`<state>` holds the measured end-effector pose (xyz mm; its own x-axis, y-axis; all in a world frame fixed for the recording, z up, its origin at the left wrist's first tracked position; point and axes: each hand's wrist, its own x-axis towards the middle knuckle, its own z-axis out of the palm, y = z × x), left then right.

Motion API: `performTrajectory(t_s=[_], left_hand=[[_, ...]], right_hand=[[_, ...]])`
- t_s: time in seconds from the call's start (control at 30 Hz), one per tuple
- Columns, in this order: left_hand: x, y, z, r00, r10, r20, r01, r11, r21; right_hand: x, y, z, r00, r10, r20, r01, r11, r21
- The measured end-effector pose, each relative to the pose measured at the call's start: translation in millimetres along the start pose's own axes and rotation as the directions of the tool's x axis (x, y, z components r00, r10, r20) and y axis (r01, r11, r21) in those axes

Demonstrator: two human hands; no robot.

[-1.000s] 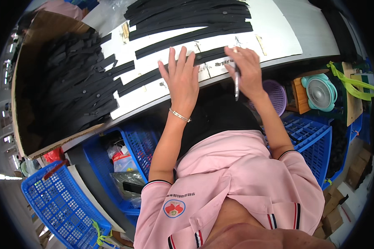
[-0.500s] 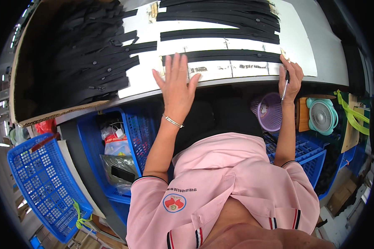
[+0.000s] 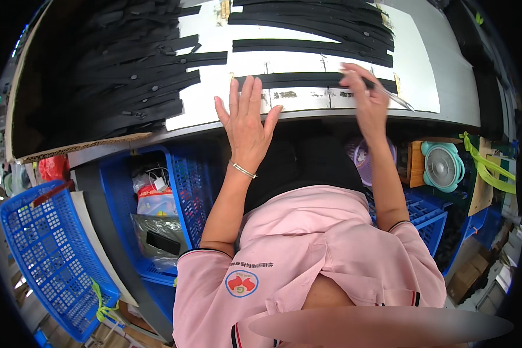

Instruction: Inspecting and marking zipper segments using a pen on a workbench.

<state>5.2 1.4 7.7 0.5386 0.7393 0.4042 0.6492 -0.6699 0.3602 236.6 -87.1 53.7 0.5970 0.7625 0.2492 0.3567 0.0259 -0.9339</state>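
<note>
A black zipper (image 3: 307,80) lies straight across a marked white board (image 3: 419,78) in front of me. My left hand (image 3: 249,119) rests palm down with fingers spread, its fingertips on the zipper's left end. Over the right part of the zipper is my right hand (image 3: 372,104), its fingers bent around a pen (image 3: 399,101) that points out to the right. I cannot tell whether the pen's other end touches the zipper. Farther back on the board, several more black zippers (image 3: 313,20) lie side by side, with one (image 3: 284,45) slightly apart from them.
At the left, a cardboard box (image 3: 81,145) is heaped with black zippers (image 3: 122,69). Below the table edge stand blue baskets (image 3: 58,255), a purple bin (image 3: 383,159) and a small teal fan (image 3: 443,166). A phone (image 3: 163,242) lies in one basket.
My right hand has left the zipper's right end and moved left along it, the pen swinging out to the right. My left hand stays near the left end, its fingers now on the zipper.
</note>
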Motion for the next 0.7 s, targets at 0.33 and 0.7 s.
performTrajectory(t_s=[0.33, 0.7], left_hand=[[0, 3, 1, 0.999, -0.011, -0.034, 0.01, 1.0, -0.029], [0, 1, 2, 0.999, -0.016, -0.043, 0.015, 0.999, -0.028]], right_hand=[[23, 8, 100, 0.961, -0.04, 0.273, 0.023, 0.998, 0.066], [25, 17, 105, 0.938, -0.187, 0.292, 0.229, 0.967, -0.116]])
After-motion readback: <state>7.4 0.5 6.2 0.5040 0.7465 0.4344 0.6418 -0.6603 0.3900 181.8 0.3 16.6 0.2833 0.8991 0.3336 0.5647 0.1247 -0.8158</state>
